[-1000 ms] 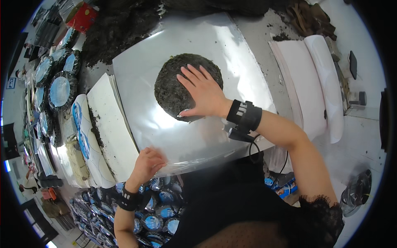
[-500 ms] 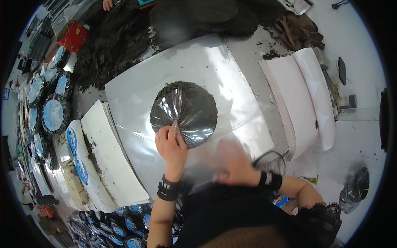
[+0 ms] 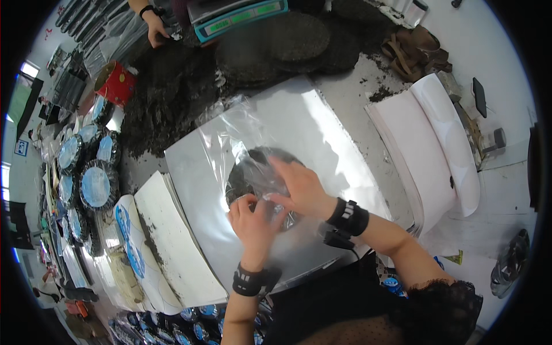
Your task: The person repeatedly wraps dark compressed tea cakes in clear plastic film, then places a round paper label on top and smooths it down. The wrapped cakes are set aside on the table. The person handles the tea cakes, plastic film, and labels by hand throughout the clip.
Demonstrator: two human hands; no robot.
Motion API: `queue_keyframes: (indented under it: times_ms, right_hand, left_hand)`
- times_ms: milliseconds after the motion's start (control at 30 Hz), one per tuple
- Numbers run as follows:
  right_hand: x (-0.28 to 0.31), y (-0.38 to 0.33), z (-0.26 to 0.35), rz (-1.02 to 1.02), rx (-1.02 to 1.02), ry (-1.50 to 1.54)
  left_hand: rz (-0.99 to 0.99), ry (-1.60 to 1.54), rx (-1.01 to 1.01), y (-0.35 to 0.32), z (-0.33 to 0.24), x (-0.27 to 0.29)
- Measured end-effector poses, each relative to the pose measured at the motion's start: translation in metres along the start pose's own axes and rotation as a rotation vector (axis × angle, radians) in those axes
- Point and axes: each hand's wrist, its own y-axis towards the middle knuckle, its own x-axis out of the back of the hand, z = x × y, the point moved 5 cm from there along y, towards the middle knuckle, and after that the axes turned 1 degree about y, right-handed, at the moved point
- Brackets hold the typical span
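Note:
A dark round cake of what looks like dried seaweed lies on a shiny pale sheet in front of me, partly covered by my hands. Clear plastic film spreads over it and stands up loosely beyond its far left edge. With curled fingers, my left hand pinches the film at the near side of the cake. My right hand reaches across from the right, its thumb close to the left fingers and the film gathered under its fingers. The exact grip there is partly hidden.
Stacked white sheets flank the work at left and right. Wrapped round packs stand at the far left, near a red bucket. Loose dark seaweed, a teal scale and another person's hand are beyond.
My right hand has come from the near right onto the cake. The film, earlier drawn tight over the cake, now stands loose at its far left. The view has shifted, showing the scale.

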Motion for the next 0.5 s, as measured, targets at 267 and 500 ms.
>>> queue_keyframes:
  times_ms: [267,500]
  right_hand:
    - [-0.017,0.045,0.004,0.268,0.162,0.322]
    - [-0.017,0.048,-0.012,0.086,0.185,0.105]
  left_hand:
    - [0.28,-0.048,0.141,0.023,0.023,-0.007]
    - [0.014,-0.341,-0.206,0.03,0.028,0.005]
